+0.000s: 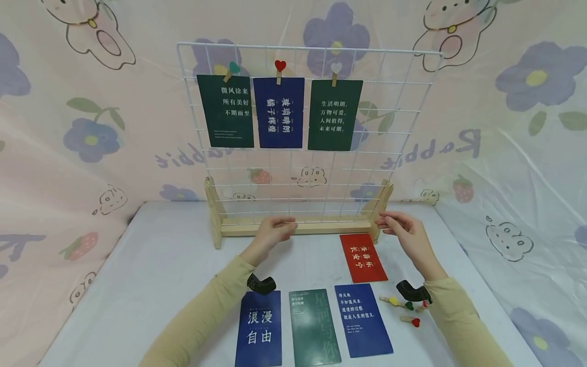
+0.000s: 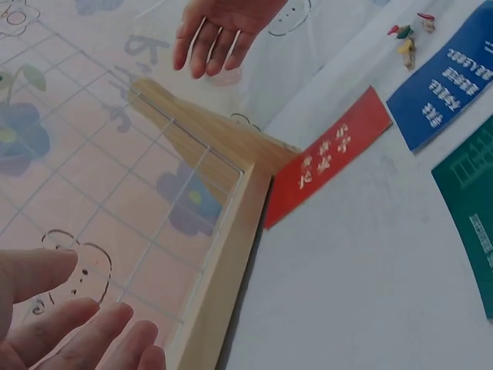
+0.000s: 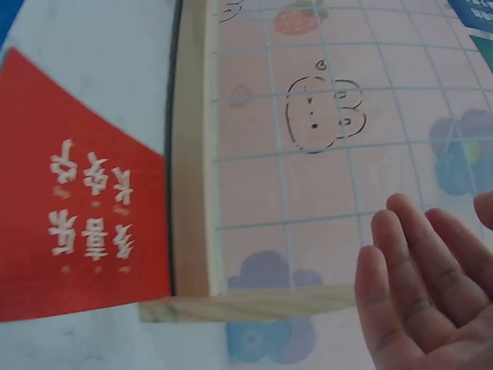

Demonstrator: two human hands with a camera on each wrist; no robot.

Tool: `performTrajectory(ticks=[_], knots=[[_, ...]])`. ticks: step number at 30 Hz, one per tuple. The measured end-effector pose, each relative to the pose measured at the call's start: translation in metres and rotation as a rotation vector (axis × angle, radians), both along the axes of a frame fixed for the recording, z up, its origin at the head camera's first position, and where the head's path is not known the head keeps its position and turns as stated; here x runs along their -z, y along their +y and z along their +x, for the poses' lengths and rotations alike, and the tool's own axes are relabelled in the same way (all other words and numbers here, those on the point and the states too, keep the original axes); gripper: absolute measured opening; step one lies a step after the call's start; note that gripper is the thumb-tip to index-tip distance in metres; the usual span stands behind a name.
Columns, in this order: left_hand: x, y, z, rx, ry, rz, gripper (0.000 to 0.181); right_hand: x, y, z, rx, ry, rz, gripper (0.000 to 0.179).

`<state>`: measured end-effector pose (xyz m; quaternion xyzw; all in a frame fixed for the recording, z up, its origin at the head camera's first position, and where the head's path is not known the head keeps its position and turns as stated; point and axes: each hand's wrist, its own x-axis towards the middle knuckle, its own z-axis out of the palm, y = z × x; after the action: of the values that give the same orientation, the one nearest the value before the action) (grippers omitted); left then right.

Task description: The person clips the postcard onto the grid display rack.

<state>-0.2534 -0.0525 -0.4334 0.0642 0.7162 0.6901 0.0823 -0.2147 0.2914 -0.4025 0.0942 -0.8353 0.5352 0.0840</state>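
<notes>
Left hand: lifted near the wooden base (image 1: 330,227); from the head it looks half closed, but the left wrist view shows thumb and fingers parted, holding nothing.
Right hand (image 1: 407,237): beside the stand's right foot (image 1: 381,209); the left wrist view reveals its palm, fingers loosely extended and bare.
Red card (image 1: 363,257): flat on the white table (image 1: 137,285), between the hands and nearer the right; the right wrist view shows its edge right at the base.
Wire grid (image 1: 293,48): only the head view takes in its whole top, with a green, blue and green card hung in a row by heart clips (image 1: 280,67).
Near table edge: blue, green and blue cards, loose clips (image 1: 409,306) beside them; the left wrist view catches part of this group.
</notes>
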Motion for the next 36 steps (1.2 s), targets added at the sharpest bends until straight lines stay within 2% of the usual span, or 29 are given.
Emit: performTrajectory(ticks=[7, 13, 16, 17, 23, 25, 28, 36], knots=[[0.015, -0.016, 0.001, 0.006, -0.042, -0.024, 0.039, 0.015, 0.009, 0.008, -0.005, -0.05, 0.015, 0.045], [0.027, -0.018, 0.005, 0.01, -0.081, -0.055, 0.034, 0.025, 0.018, 0.011, 0.007, -0.065, 0.03, 0.045], [0.033, -0.014, 0.009, 0.02, -0.081, -0.052, 0.036, 0.029, 0.02, 0.013, 0.01, -0.075, 0.039, 0.046], [0.031, -0.012, 0.011, 0.028, -0.087, -0.046, 0.036, 0.029, 0.02, 0.013, 0.012, -0.08, 0.041, 0.046], [0.04, 0.0, 0.014, 0.053, -0.083, -0.042, 0.034, 0.033, 0.023, 0.016, 0.026, -0.108, 0.043, 0.045], [0.045, 0.004, 0.012, 0.049, -0.087, -0.052, 0.035, 0.035, 0.023, 0.017, 0.029, -0.11, 0.046, 0.045], [0.047, 0.01, 0.012, 0.045, -0.118, -0.054, 0.034, 0.035, 0.024, 0.019, 0.034, -0.11, 0.05, 0.043], [0.05, 0.026, 0.005, 0.087, -0.147, -0.006, 0.04, 0.036, 0.026, 0.022, 0.043, -0.12, 0.048, 0.042]])
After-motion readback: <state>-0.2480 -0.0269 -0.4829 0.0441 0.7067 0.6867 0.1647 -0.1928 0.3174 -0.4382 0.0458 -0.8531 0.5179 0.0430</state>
